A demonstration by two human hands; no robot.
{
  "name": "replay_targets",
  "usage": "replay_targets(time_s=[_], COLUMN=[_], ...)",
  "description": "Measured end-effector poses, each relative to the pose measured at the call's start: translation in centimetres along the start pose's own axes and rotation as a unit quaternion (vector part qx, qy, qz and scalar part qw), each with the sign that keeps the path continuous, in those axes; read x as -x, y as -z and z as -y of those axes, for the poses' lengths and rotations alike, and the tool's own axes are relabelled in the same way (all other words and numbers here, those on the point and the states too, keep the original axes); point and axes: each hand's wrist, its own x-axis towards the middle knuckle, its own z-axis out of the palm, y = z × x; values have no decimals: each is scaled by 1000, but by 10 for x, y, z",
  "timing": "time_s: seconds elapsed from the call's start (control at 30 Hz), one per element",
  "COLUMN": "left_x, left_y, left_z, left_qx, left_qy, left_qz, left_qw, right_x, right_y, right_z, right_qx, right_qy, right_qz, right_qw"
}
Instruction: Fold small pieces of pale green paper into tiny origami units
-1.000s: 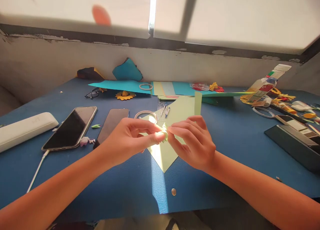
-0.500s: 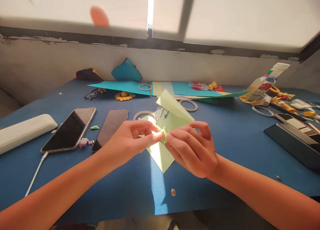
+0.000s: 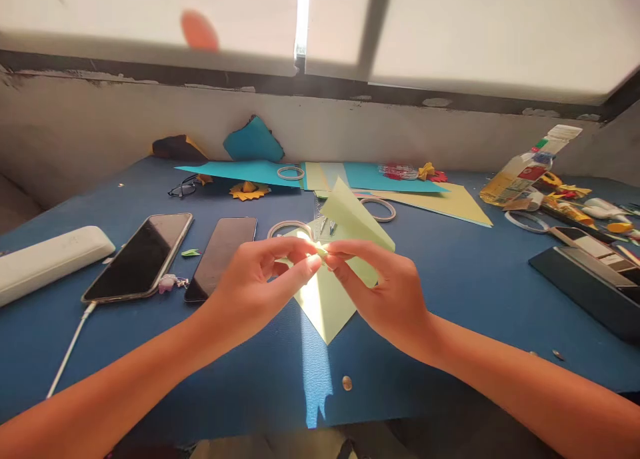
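Between my fingertips is a small folded piece of light green paper [image 3: 321,251], mostly covered by the fingers. My left hand [image 3: 273,266] pinches it from the left with thumb and forefinger. From the other side my right hand [image 3: 383,279] pinches it the same way, the fingertips of both hands almost meeting. Below and behind the hands lies a larger pale green sheet [image 3: 327,312] with one part folded up, a strip of sunlight crossing it. Just behind the left fingers rests a tape roll [image 3: 290,230], partly hidden.
To the left lie a white power bank [image 3: 55,262] and two phones [image 3: 137,259] [image 3: 223,252]. Coloured paper sheets [image 3: 240,172] and a second tape roll [image 3: 377,210] are at the back. A tilted bottle [image 3: 520,172] and a dark case [image 3: 585,289] stand right.
My right hand has shifted its grip from bunched fingers to a thumb-and-forefinger pinch, with its fingertips a little higher and farther left. The small paper piece is more covered now.
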Motion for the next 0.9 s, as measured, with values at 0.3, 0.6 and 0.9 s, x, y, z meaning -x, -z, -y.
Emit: replay_targets(time_s=[0.3, 0.6, 0.9], left_x=[-5, -10, -10], left_y=[8, 12, 9], left_z=[0, -2, 4], left_qx=[162, 198, 208], left_qy=[79, 118, 104], left_qz=[61, 56, 98], left_qw=[982, 972, 968], right_x=[0, 0, 0], right_y=[0, -1, -1], right_z=[-4, -8, -12], right_qx=[-2, -59, -112], right_qy=[-13, -64, -35], right_qz=[-11, 15, 37], right_qw=[1000, 996, 992])
